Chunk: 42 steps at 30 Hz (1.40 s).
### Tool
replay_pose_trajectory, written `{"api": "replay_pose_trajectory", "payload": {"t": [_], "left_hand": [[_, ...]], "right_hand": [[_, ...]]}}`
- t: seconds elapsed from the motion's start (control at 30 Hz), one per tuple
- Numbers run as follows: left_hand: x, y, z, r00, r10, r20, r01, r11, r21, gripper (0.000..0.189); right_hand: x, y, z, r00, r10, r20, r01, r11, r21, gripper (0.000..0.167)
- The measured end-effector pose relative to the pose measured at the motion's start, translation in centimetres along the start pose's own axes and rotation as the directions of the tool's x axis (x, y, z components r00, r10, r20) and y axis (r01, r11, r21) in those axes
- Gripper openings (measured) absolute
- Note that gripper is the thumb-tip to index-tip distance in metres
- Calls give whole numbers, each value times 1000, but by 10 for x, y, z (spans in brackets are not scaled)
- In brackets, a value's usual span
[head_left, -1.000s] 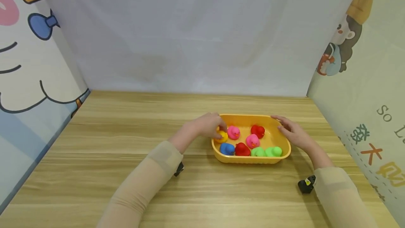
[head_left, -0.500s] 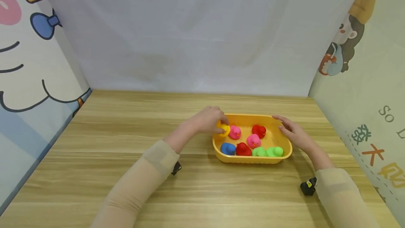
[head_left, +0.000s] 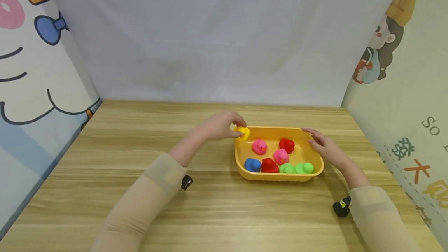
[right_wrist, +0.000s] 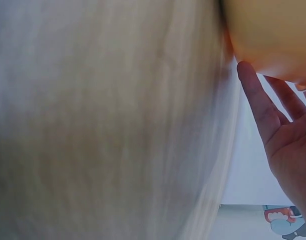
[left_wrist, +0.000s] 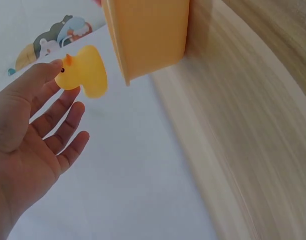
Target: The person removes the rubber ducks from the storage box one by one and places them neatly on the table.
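In the head view my left hand point(head_left: 222, 126) pinches a yellow rubber duck point(head_left: 242, 133) between thumb and fingers, at the left rim of an orange-yellow plastic basin point(head_left: 274, 177). The left wrist view shows the duck point(left_wrist: 90, 72) held by its head at the fingertips, beside the basin's outer wall point(left_wrist: 153, 40); the other fingers are spread. My right hand point(head_left: 326, 149) rests on the basin's right end with extended fingers. In the basin lie two pink ducks point(head_left: 259, 147), two red ducks point(head_left: 287, 145), a blue duck point(head_left: 252, 165) and two green ducks point(head_left: 303, 168).
The basin stands on a wood-grain table point(head_left: 210, 213). A white cloth point(head_left: 217, 38) hangs behind it, with printed panels point(head_left: 402, 100) on both sides. Black devices point(head_left: 342, 206) are strapped at both wrists, below the sleeves.
My left hand has lifted the yellow duck from the basin's left end, up and leftward to its rim. The right hand has stayed at the right end.
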State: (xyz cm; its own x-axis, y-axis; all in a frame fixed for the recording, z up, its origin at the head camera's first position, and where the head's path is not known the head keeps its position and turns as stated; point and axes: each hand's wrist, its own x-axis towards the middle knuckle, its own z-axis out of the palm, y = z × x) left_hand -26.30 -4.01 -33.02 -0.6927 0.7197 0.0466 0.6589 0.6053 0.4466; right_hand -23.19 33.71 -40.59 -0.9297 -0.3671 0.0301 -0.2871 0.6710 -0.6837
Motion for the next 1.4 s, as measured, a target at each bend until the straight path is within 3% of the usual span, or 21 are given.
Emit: {"api": "replay_pose_trajectory", "payload": {"t": [0.37, 0.67, 1.17, 1.4], "left_hand": [[-8, -23, -20, 992, -9, -126, 9, 1000, -6, 27], [-13, -51, -27, 982, -41, -185, 42, 999, 2, 29], [-15, -86, -19, 964, -133, -231, 138, 990, 4, 30], [-15, -103, -11, 969, -140, -205, 143, 990, 0, 31]], "right_hand": [[0, 1, 1, 1000, 15, 1, -15, 1000, 17, 47], [1, 1, 1, 1000, 6, -3, -6, 1000, 29, 46], [1, 0, 1, 1000, 2, -7, -2, 1000, 14, 46], [1, 0, 1, 1000, -4, -7, 4, 999, 41, 46]]}}
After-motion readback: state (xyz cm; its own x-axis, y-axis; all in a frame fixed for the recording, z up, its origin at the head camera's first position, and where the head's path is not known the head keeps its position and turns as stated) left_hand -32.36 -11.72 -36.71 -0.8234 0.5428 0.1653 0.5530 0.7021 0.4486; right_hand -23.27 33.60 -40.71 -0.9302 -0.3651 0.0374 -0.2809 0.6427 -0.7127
